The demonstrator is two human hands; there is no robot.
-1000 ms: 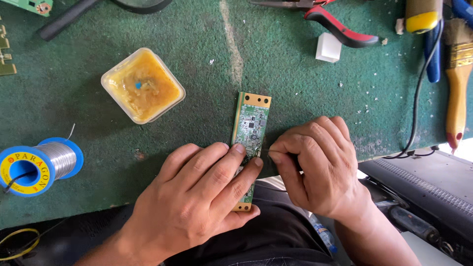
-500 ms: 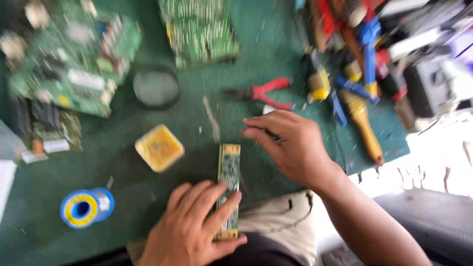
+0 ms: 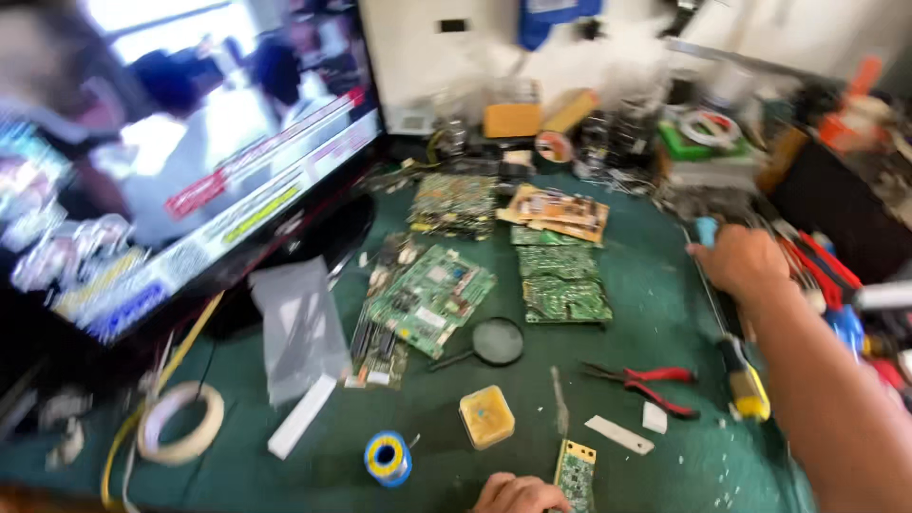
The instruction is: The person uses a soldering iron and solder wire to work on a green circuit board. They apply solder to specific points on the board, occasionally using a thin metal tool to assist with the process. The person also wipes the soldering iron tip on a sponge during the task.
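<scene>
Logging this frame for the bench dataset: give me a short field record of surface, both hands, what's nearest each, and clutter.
surface: green work mat
left hand: at bottom edge, resting on small narrow green circuit board
right hand: reaching to the right side, closed on a blue-tipped tool; kind of tool too blurred to tell
near left hand: square yellow tub of flux, blue-and-yellow solder spool
near right hand: red-handled pliers, yellow-handled tool
centre: large green circuit boards, round black magnifier
left side: lit flat screen, roll of pale tape

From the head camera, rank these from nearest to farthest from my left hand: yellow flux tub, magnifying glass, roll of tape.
From the left hand:
1. Yellow flux tub, just above it.
2. Magnifying glass, farther up the mat.
3. Roll of tape, far left.
</scene>
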